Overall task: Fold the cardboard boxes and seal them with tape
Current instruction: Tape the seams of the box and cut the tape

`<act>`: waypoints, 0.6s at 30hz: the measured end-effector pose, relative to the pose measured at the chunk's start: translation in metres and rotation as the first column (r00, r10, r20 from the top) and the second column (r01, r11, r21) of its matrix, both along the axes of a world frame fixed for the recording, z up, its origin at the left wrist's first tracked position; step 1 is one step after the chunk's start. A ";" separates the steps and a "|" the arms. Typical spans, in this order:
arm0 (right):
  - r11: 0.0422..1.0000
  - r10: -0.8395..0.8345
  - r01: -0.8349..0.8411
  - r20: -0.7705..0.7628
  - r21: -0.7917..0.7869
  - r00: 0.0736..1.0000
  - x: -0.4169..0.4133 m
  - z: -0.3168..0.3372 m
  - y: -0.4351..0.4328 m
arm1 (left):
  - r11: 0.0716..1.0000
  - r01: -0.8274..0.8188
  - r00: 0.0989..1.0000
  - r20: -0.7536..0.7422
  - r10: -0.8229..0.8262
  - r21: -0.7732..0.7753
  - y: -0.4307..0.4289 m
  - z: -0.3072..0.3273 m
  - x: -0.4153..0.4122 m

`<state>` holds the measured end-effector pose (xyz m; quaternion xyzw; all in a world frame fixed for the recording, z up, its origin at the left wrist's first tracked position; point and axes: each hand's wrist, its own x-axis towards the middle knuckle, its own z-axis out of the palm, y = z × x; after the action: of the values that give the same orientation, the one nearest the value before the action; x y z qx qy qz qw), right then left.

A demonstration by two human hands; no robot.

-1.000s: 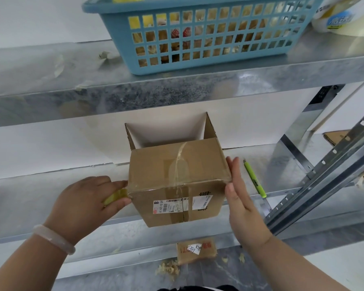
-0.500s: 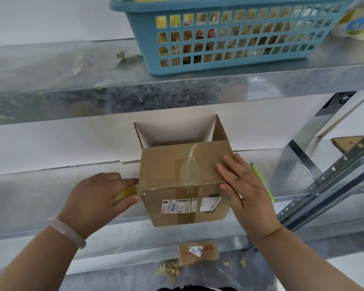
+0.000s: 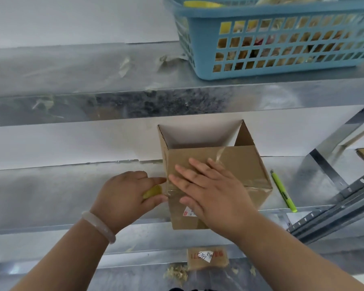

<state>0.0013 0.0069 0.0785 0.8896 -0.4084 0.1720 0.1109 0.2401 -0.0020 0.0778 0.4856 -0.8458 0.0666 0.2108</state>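
A brown cardboard box [image 3: 244, 162] sits at the front edge of the middle metal shelf [image 3: 51, 185], its far end open toward the wall. Clear tape runs over its top face and down the front. My right hand [image 3: 210, 190] lies flat on the top of the box with straight fingers, pressing the tape near the left edge. My left hand [image 3: 126, 196] is at the box's left side, gripping a yellow tape roll [image 3: 152, 191] that is mostly hidden in the palm. A white label on the box front is partly covered by my right hand.
A green pen [image 3: 283, 191] lies on the shelf right of the box. A blue plastic basket [image 3: 282, 66] with scraps stands on the upper shelf. A slanted metal rail [image 3: 334, 211] crosses at right. A small taped cardboard piece [image 3: 207, 259] and shavings lie below.
My right hand moved from the box's right side across the top to the left edge, sliding flat over the tape. My left hand stayed at the left side with the roll.
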 end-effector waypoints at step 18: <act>0.997 -0.011 0.024 0.168 -0.077 0.986 0.003 -0.017 -0.003 | 0.971 0.061 0.926 -0.376 0.031 0.231 0.002 -0.010 0.030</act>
<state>0.0041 0.0038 0.0619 0.8633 -0.4170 0.2611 0.1126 0.2700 0.0002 0.0678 0.5045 -0.7951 -0.1314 0.3099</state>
